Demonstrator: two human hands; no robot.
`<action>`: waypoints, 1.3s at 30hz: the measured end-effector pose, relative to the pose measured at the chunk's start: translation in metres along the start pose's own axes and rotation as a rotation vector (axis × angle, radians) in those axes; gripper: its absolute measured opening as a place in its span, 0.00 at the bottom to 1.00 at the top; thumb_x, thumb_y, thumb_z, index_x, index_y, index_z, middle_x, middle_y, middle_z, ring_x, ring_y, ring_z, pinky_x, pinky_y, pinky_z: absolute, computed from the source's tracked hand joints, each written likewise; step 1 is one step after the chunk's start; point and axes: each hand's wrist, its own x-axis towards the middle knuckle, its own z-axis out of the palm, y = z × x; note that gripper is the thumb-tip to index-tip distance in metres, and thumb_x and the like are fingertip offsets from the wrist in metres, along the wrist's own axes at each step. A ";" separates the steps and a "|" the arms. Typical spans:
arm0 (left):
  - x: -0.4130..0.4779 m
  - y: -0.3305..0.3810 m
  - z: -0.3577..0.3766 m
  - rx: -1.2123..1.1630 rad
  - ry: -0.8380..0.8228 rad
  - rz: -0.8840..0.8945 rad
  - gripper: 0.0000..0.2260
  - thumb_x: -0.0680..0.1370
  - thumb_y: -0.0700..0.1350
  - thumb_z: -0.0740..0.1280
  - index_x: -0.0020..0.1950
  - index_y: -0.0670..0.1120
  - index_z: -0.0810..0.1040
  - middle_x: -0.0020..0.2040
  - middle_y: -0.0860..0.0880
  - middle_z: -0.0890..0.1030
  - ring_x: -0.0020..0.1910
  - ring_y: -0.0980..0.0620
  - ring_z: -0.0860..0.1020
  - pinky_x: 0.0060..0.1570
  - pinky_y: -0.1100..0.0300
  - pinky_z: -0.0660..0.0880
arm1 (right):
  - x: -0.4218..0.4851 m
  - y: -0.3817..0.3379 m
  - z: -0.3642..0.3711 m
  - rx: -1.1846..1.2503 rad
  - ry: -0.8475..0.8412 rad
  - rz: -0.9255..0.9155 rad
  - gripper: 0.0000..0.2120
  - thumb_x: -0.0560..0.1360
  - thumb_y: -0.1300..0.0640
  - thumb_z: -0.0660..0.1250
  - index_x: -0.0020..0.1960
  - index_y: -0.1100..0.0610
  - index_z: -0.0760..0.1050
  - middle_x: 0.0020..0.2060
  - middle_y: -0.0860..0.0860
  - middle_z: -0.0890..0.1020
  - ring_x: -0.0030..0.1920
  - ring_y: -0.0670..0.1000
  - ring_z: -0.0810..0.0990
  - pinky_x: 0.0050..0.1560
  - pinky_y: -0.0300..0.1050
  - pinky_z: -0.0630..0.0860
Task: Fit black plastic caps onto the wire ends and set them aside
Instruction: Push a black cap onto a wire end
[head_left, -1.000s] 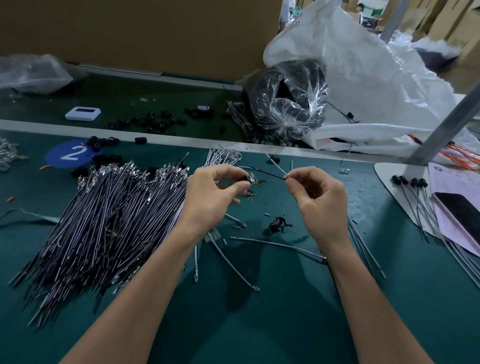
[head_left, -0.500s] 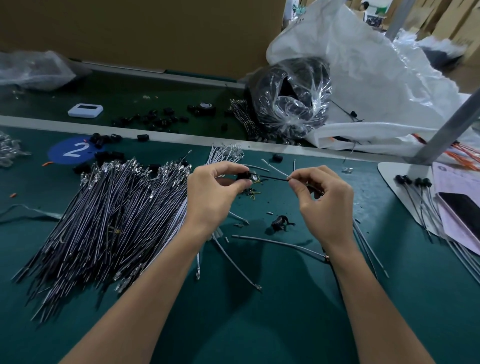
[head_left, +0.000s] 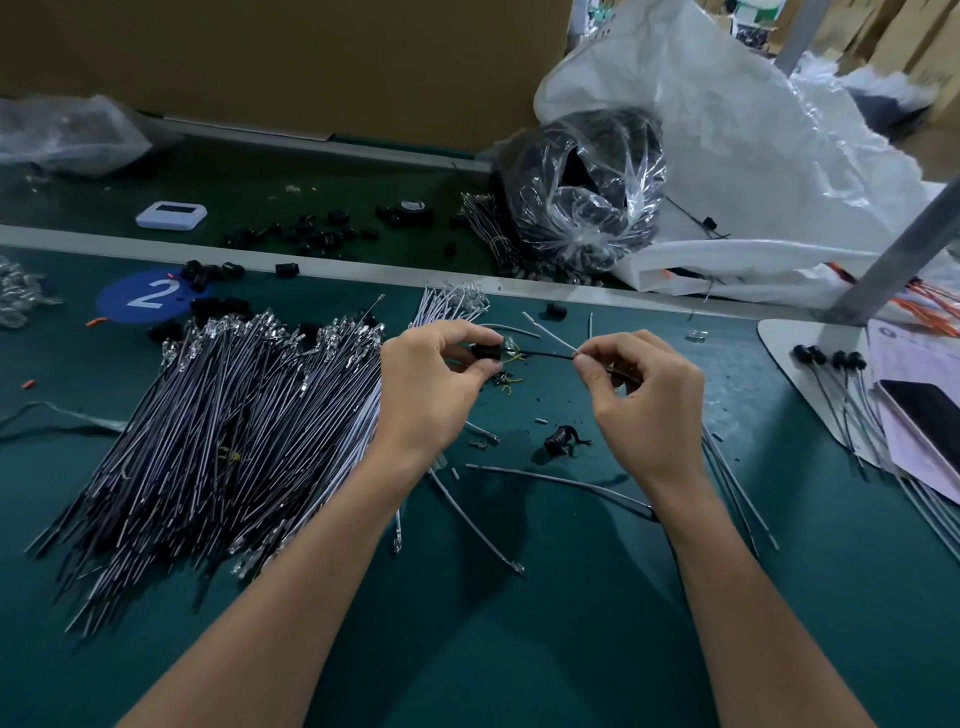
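Note:
My left hand (head_left: 431, 384) pinches a small black cap (head_left: 487, 352) between thumb and fingers. My right hand (head_left: 644, 395) grips a thin dark wire (head_left: 545, 354) whose end runs into the cap; the rest of the wire trails under my right wrist. A large heap of bare wires (head_left: 223, 415) lies to the left of my hands. Several capped wires (head_left: 831, 384) lie set aside at the right. Loose black caps (head_left: 213, 273) sit near the blue "2" sticker (head_left: 143, 296).
A clear bag of black parts (head_left: 582, 182) and a big white sack (head_left: 753, 156) stand at the back right. A metal post (head_left: 904, 254) rises from a white base. Papers and a phone (head_left: 924, 410) lie at the right edge. Stray wires and a black scrap (head_left: 561, 440) lie between my arms.
The wire end and cap have come together: my left hand brought the cap up to the wire, and the wire tip now sits in the cap. Both hands shifted slightly.

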 end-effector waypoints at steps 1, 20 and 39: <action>0.000 0.000 0.000 0.001 -0.001 0.002 0.10 0.70 0.34 0.75 0.46 0.47 0.85 0.38 0.55 0.83 0.37 0.59 0.81 0.40 0.70 0.78 | 0.000 0.000 0.000 0.008 -0.003 0.011 0.03 0.73 0.64 0.72 0.43 0.58 0.82 0.38 0.48 0.81 0.39 0.43 0.78 0.43 0.30 0.73; 0.001 -0.004 0.004 -0.019 -0.085 -0.023 0.11 0.70 0.33 0.76 0.47 0.47 0.85 0.37 0.57 0.83 0.34 0.65 0.79 0.37 0.74 0.73 | 0.000 0.003 0.003 0.042 -0.045 0.093 0.03 0.73 0.62 0.72 0.42 0.55 0.81 0.36 0.48 0.82 0.34 0.41 0.74 0.37 0.30 0.68; -0.002 -0.004 0.003 -0.115 -0.132 -0.067 0.12 0.69 0.32 0.75 0.45 0.47 0.85 0.40 0.56 0.85 0.38 0.60 0.84 0.43 0.70 0.78 | -0.003 0.001 0.005 0.016 -0.152 0.072 0.05 0.74 0.62 0.71 0.40 0.54 0.81 0.30 0.40 0.77 0.31 0.41 0.74 0.33 0.27 0.67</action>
